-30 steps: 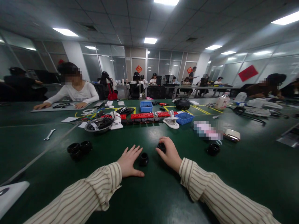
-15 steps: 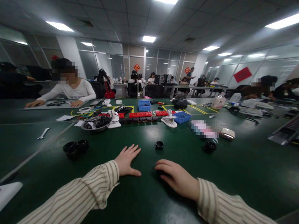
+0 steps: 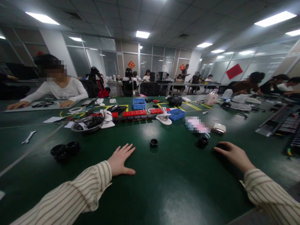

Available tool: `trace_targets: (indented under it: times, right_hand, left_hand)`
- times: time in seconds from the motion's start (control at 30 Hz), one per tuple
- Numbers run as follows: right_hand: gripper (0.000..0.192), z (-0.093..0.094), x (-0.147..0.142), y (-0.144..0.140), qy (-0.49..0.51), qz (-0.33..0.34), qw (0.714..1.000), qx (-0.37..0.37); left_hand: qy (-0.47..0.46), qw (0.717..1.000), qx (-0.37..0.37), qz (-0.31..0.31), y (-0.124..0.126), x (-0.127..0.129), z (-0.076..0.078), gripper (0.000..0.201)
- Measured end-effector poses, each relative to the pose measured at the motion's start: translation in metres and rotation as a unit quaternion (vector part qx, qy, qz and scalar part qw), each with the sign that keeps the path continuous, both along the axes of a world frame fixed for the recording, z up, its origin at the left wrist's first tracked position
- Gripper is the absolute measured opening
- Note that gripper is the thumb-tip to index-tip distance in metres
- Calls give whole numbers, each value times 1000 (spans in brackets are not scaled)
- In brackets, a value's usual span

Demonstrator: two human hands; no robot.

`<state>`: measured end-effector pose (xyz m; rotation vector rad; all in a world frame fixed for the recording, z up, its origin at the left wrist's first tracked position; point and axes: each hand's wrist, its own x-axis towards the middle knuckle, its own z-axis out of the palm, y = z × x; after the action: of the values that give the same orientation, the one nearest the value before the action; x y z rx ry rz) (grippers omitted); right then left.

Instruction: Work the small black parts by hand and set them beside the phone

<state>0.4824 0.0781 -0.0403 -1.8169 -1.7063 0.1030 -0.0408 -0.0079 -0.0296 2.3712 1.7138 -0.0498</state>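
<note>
Two hands on a green mat-covered table, each near small black round caps.

The left hand (image 3: 120, 161) lay flat, fingers spread, holding nothing; a glossy black ring-shaped cap (image 3: 154, 142) sat just beyond it. The right hand (image 3: 234, 154) curled over a dark round piece (image 3: 220, 145), though whether it gripped could not be told; another black cap (image 3: 202, 142) stood beside it, with a blue basket (image 3: 176, 114) farther back.

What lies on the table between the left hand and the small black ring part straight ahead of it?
In the head view, only bare green table separates the left hand, resting flat, from the small black ring part. Nothing else lies in that stretch.
</note>
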Motion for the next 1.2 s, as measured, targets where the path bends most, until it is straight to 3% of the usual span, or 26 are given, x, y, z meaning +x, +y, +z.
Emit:
trace_targets:
  times: [0.1,0.23,0.5,0.77,0.97,1.07,1.13,1.17,1.2]
  right_hand:
    - [56,-4,-7,15,36,-23,998,-44]
    - [64,-14,-14,24,79,13,997,-11]
    - [58,-20,-17,30,104,-37,994,25]
    - [66,-30,-9,31,120,-7,992,37]
    - [70,-18,-14,20,116,-5,991,66]
    - [61,-4,-36,6,90,-42,983,156]
    - [50,4,-67,-9,76,-50,969,229]
    - [45,7,-87,-18,63,-17,962,263]
    - [41,9,-109,-28,47,57,961,267]
  left_hand:
    - [-1,1000,2,-2,0,-1,-1,99]
    - [-3,1000,7,-4,1,-2,-3,99]
    - [1,1000,7,-9,1,-1,-2,99]
    - [-1,1000,10,-4,1,0,-4,97]
    - [1,1000,8,-6,1,0,-3,97]
    - [1,1000,6,-5,0,0,-2,97]
    - [-3,1000,6,-5,0,0,-2,98]
    - [-5,1000,6,-5,1,0,-2,98]
    - [-6,1000,7,-5,1,-1,-2,98]
